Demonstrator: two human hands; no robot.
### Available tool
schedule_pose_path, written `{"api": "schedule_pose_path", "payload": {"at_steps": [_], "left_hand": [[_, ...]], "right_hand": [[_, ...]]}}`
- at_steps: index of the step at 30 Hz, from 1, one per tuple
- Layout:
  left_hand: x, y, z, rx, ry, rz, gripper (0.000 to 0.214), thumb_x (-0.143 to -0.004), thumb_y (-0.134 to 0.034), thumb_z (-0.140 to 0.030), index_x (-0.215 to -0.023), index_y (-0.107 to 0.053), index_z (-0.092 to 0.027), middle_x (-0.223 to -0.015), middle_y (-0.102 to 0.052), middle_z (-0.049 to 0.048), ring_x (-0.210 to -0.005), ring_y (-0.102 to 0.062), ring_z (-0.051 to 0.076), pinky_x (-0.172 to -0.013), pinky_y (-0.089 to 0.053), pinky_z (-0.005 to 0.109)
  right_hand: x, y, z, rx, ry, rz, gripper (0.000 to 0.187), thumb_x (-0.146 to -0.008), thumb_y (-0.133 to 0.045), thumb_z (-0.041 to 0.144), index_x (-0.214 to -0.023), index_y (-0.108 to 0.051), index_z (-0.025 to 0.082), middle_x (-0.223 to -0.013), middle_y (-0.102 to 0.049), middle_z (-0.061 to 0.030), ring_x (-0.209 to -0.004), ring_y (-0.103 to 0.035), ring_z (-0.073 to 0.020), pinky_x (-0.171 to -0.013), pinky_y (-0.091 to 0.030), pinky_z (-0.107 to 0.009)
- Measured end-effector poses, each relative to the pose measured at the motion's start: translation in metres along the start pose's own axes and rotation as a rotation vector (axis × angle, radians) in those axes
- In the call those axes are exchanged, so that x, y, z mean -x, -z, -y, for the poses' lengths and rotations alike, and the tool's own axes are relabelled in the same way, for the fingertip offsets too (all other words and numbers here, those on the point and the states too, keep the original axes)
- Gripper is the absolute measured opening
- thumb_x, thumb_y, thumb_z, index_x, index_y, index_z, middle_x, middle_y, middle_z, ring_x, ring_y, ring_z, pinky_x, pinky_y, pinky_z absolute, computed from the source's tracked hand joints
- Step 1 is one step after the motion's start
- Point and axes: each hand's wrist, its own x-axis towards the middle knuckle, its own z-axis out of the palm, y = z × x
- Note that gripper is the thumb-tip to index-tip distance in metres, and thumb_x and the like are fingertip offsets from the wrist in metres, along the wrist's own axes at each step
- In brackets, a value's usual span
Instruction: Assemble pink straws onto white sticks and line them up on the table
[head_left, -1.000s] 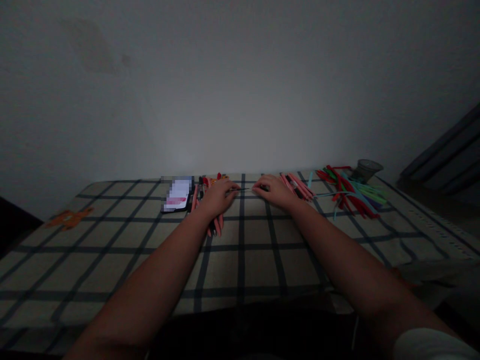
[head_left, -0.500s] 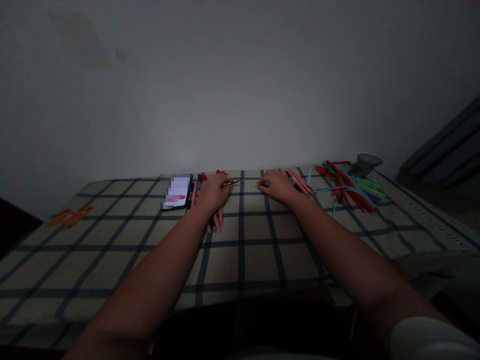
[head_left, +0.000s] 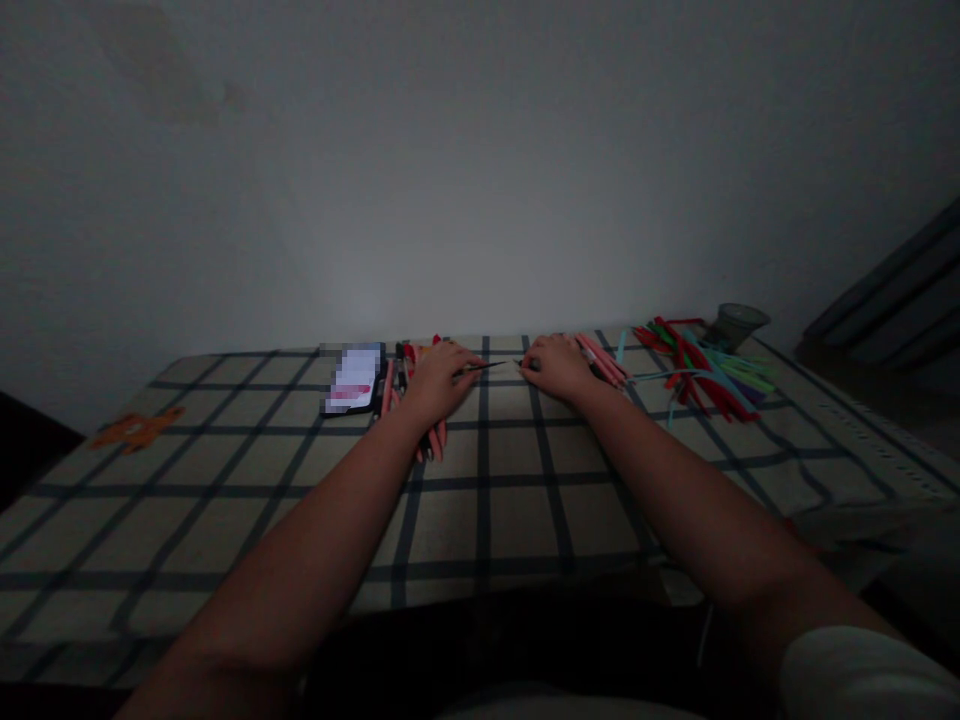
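Observation:
Both my arms reach far across a checked tablecloth. My left hand is closed in a pinch on a thin dark stick that points right. My right hand is closed too, its fingertips at the stick's right tip; I cannot make out what it grips. A bundle of pink pens lies under my left wrist. More pink pens lie just right of my right hand.
A phone with a lit screen lies left of my left hand. A heap of red, green and blue strips and a small cup sit at the far right. An orange shape lies at the left. A wall stands behind.
My hands drew slightly apart half a second ago, then came together again, with the stick's tip now meeting my right fingertips. The view has shifted a little.

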Motion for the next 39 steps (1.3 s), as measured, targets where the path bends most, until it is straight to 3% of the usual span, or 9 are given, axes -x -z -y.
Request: {"api": "schedule_pose_path", "payload": {"at_steps": [4,7,15,20,25,28,32,35,39], "left_hand": [[0.0,0.002,-0.005,0.052,-0.039,-0.021,0.019,-0.086,-0.059,-0.024,-0.102,-0.069,-0.022,-0.103,-0.069,0.006,-0.103,-0.057,0.021,-0.095,-0.04,0.039],[0.001,0.004,-0.007,0.075,-0.036,-0.04,0.021,-0.089,-0.055,-0.025,-0.105,-0.068,-0.022,-0.104,-0.069,0.0057,-0.103,-0.058,0.02,-0.094,-0.041,0.038],[0.002,0.002,-0.008,0.081,-0.046,-0.028,0.024,-0.088,-0.058,-0.026,-0.11,-0.068,-0.024,-0.102,-0.07,0.0045,-0.096,-0.061,0.019,-0.086,-0.044,0.033],[0.002,0.0,-0.008,0.076,0.011,-0.05,0.025,-0.087,-0.06,-0.032,-0.109,-0.068,-0.023,-0.1,-0.071,0.0049,-0.093,-0.062,0.019,-0.087,-0.045,0.034],[0.002,0.005,-0.011,0.1,0.065,-0.082,0.031,-0.087,-0.061,-0.029,-0.117,-0.064,-0.022,-0.108,-0.069,0.0061,-0.095,-0.063,0.018,-0.09,-0.047,0.034],[0.003,0.007,-0.013,0.111,0.074,-0.167,0.029,-0.087,-0.061,-0.028,-0.115,-0.064,-0.02,-0.104,-0.07,0.0062,-0.093,-0.064,0.017,-0.09,-0.049,0.034],[0.003,0.006,-0.014,0.129,0.046,-0.28,0.024,-0.087,-0.061,-0.024,-0.111,-0.064,-0.02,-0.101,-0.07,0.0056,-0.092,-0.064,0.015,-0.087,-0.052,0.032],[0.003,0.005,-0.013,0.15,0.004,-0.315,0.024,-0.086,-0.062,-0.022,-0.11,-0.063,-0.02,-0.1,-0.069,0.0054,-0.091,-0.064,0.014,-0.082,-0.054,0.029],[0.004,0.005,-0.013,0.169,-0.001,-0.329,0.025,-0.086,-0.062,-0.02,-0.111,-0.062,-0.019,-0.099,-0.068,0.0052,-0.089,-0.063,0.013,-0.078,-0.055,0.027]], "right_hand": [[0.001,0.004,0.002,-0.056,-0.002,-0.047,0.018,-0.084,-0.059,0.033,-0.087,-0.072,0.02,-0.101,-0.064,-0.0115,-0.103,-0.051,-0.0289,-0.094,-0.033,-0.045],[0.003,0.008,0.01,-0.261,0.118,-0.114,0.021,-0.087,-0.057,0.033,-0.097,-0.07,0.02,-0.103,-0.065,-0.0089,-0.104,-0.053,-0.0237,-0.092,-0.037,-0.038],[0.003,0.005,0.032,-0.657,0.283,-0.08,0.029,-0.092,-0.049,0.031,-0.109,-0.069,0.02,-0.097,-0.069,-0.0065,-0.093,-0.059,-0.0174,-0.085,-0.044,-0.031],[0.002,0.006,0.033,-0.792,0.149,-0.146,0.029,-0.09,-0.05,0.039,-0.089,-0.07,0.018,-0.087,-0.069,-0.0055,-0.084,-0.061,-0.0173,-0.078,-0.046,-0.03],[-0.003,0.005,0.026,-0.958,-0.107,-0.403,0.038,-0.095,-0.034,0.047,-0.092,-0.059,0.019,-0.079,-0.063,-0.0031,-0.07,-0.057,-0.0142,-0.066,-0.045,-0.025],[-0.003,0.008,0.017,-0.786,-0.148,-0.386,0.036,-0.096,-0.032,0.043,-0.082,-0.056,0.019,-0.075,-0.06,-0.0032,-0.069,-0.055,-0.0145,-0.065,-0.042,-0.026],[0.0,0.012,0.011,-0.319,0.079,-0.141,0.028,-0.088,-0.052,0.038,-0.07,-0.059,0.017,-0.077,-0.061,-0.005,-0.078,-0.054,-0.017,-0.071,-0.037,-0.028],[0.003,0.012,0.012,-0.149,0.19,-0.033,0.028,-0.088,-0.055,0.039,-0.075,-0.066,0.017,-0.086,-0.064,-0.0071,-0.088,-0.054,-0.0194,-0.077,-0.036,-0.029],[0.004,0.014,0.013,-0.03,0.136,-0.005,0.03,-0.088,-0.056,0.044,-0.082,-0.072,0.019,-0.095,-0.065,-0.009,-0.094,-0.053,-0.0231,-0.078,-0.034,-0.033]]}}
